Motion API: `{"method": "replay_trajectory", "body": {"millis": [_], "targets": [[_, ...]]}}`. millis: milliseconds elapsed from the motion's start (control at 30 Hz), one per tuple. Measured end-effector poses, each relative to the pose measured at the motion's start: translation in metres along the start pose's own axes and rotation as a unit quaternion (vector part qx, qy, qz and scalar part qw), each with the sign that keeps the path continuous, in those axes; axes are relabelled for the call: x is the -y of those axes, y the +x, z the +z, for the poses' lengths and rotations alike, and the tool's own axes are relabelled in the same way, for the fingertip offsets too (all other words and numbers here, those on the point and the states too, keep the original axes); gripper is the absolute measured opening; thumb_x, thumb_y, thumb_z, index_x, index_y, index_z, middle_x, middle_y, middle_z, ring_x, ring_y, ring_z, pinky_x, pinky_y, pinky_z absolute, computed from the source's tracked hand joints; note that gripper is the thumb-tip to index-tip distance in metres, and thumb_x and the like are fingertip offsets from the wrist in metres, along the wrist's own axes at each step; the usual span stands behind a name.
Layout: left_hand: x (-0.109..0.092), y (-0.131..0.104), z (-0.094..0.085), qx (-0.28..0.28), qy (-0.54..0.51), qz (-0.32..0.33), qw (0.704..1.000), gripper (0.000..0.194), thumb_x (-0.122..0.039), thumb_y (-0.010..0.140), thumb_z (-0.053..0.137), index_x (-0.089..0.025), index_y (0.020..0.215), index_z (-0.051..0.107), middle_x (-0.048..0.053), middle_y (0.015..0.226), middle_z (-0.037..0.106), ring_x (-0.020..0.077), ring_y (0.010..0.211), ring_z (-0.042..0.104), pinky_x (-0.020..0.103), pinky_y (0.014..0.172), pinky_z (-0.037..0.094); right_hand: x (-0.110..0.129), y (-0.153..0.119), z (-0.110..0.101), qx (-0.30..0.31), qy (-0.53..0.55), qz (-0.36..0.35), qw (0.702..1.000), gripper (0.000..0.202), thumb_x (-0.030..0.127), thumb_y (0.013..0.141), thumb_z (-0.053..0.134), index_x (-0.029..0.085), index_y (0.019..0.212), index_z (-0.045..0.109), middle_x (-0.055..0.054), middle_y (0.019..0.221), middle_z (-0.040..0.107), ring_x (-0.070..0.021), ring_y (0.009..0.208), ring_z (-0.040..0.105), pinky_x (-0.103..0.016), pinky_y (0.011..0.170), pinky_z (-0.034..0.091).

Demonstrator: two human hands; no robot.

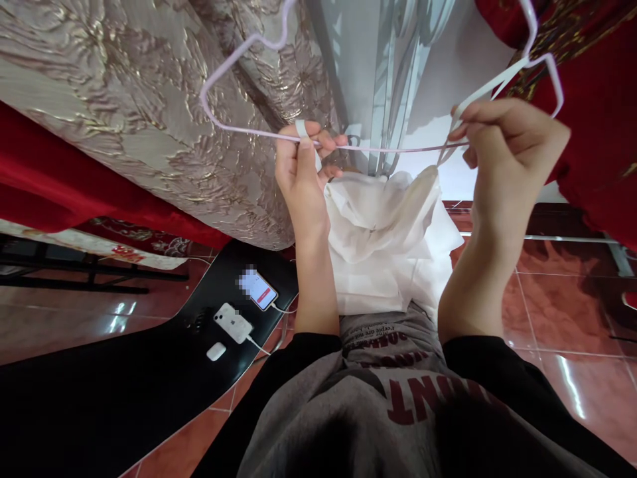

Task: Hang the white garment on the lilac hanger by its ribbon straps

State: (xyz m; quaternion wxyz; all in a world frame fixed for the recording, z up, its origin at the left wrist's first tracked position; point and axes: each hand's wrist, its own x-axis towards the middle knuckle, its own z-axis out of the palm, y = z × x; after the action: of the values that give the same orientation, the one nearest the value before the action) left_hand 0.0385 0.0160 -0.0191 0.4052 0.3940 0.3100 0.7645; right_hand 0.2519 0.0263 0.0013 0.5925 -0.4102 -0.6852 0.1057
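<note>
A black table (124,392) carries a lit phone (261,291), white phone (233,322) and white case (216,351).

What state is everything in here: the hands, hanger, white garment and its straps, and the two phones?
Left hand: closed on the hanger's bottom bar and the left strap.
Right hand: pinching the right strap.
Hanger: held up, hook out of frame.
White garment: hanging loose below the bar.
Left strap: at the bar.
Right strap: pulled taut.
Upper phone: screen lit, cable attached.
Lower phone: face down, cable attached.
</note>
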Motion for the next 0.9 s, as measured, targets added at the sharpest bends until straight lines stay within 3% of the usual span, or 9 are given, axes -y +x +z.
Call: {"method": "replay_trajectory", "body": {"millis": [133, 267, 333, 433, 500, 567, 633, 733, 900], "targets": [[0.002, 0.001, -0.002, 0.009, -0.010, 0.003, 1.000, 0.012, -0.023, 0.105, 0.056, -0.027, 0.095, 0.063, 0.004, 0.086, 0.062, 0.0258, 0.100, 0.066, 0.029, 0.058, 0.046, -0.014, 0.041, 0.002, -0.069, -0.004, -0.115, 0.991, 0.025, 0.025, 0.092, 0.062, 0.029, 0.115, 0.072, -0.002, 0.103, 0.073, -0.0207, 0.102, 0.070, -0.040, 0.090, 0.062], [0.003, 0.001, -0.002, 0.029, -0.021, -0.006, 0.999, 0.020, -0.018, 0.106, 0.053, -0.027, 0.093, 0.065, 0.004, 0.086, 0.063, 0.0256, 0.099, 0.067, 0.030, 0.058, 0.046, -0.054, 0.066, -0.012, -0.177, 0.119, -0.209, 0.954, 0.032, 0.022, 0.091, 0.064, 0.034, 0.120, 0.069, 0.007, 0.118, 0.071, -0.0209, 0.126, 0.065, -0.035, 0.103, 0.057], [0.003, 0.001, -0.002, 0.036, -0.029, -0.007, 0.999, 0.029, -0.012, 0.106, 0.046, -0.028, 0.092, 0.067, 0.004, 0.085, 0.063, 0.0258, 0.098, 0.068, 0.031, 0.058, 0.046, -0.072, 0.061, -0.021, -0.246, 0.179, -0.227, 0.925, 0.035, 0.014, 0.090, 0.060, 0.038, 0.112, 0.072, 0.014, 0.112, 0.071, -0.0217, 0.141, 0.050, -0.033, 0.110, 0.051], [0.002, 0.002, -0.004, 0.036, -0.030, -0.001, 0.999, 0.031, -0.010, 0.106, 0.044, -0.027, 0.092, 0.067, 0.005, 0.085, 0.064, 0.0259, 0.096, 0.067, 0.032, 0.058, 0.046, -0.084, 0.034, -0.030, -0.333, 0.207, -0.224, 0.892, 0.046, 0.009, 0.091, 0.043, 0.036, 0.110, 0.074, 0.018, 0.115, 0.069, -0.0217, 0.153, 0.008, -0.037, 0.117, 0.042], [0.002, 0.003, -0.005, 0.033, -0.021, -0.003, 0.999, 0.031, -0.009, 0.105, 0.043, -0.026, 0.092, 0.065, 0.005, 0.084, 0.064, 0.0251, 0.095, 0.066, 0.030, 0.057, 0.046, -0.082, 0.012, -0.031, -0.351, 0.197, -0.194, 0.894, 0.057, 0.009, 0.090, 0.027, 0.033, 0.114, 0.073, 0.017, 0.118, 0.068, -0.0246, 0.153, 0.016, -0.045, 0.120, 0.038], [0.002, 0.003, -0.004, 0.032, -0.019, -0.006, 0.999, 0.031, -0.008, 0.105, 0.042, -0.025, 0.092, 0.064, 0.005, 0.083, 0.063, 0.0248, 0.094, 0.066, 0.030, 0.056, 0.045, -0.074, -0.004, -0.027, -0.324, 0.163, -0.189, 0.913, 0.061, 0.009, 0.090, 0.020, 0.032, 0.113, 0.072, 0.013, 0.110, 0.070, -0.0274, 0.141, 0.049, -0.053, 0.115, 0.043], [0.004, 0.002, -0.001, 0.035, -0.022, -0.006, 0.999, 0.030, -0.008, 0.105, 0.042, -0.025, 0.092, 0.063, 0.006, 0.083, 0.063, 0.0254, 0.094, 0.067, 0.030, 0.055, 0.043, -0.059, -0.011, -0.017, -0.264, 0.110, -0.200, 0.937, 0.050, 0.012, 0.093, 0.029, 0.031, 0.108, 0.073, 0.008, 0.100, 0.072, -0.0273, 0.118, 0.069, -0.056, 0.104, 0.053], [0.004, -0.001, 0.005, 0.028, -0.011, -0.016, 0.999, 0.031, -0.007, 0.105, 0.040, -0.025, 0.093, 0.062, 0.006, 0.085, 0.065, 0.0263, 0.098, 0.069, 0.029, 0.049, 0.037, -0.034, -0.007, 0.004, -0.157, 0.085, -0.180, 0.967, 0.034, 0.014, 0.092, 0.050, 0.032, 0.103, 0.076, 0.006, 0.099, 0.075, -0.0229, 0.103, 0.073, -0.051, 0.100, 0.060], [0.002, -0.005, 0.006, 0.022, 0.057, -0.017, 0.998, 0.033, -0.004, 0.101, 0.036, -0.026, 0.095, 0.060, 0.005, 0.091, 0.070, 0.0248, 0.102, 0.071, 0.028, 0.041, 0.031, -0.026, -0.003, 0.030, -0.051, 0.045, -0.080, 0.994, 0.031, 0.016, 0.093, 0.051, 0.034, 0.098, 0.076, 0.005, 0.091, 0.076, -0.0153, 0.089, 0.071, -0.039, 0.089, 0.062]]}}
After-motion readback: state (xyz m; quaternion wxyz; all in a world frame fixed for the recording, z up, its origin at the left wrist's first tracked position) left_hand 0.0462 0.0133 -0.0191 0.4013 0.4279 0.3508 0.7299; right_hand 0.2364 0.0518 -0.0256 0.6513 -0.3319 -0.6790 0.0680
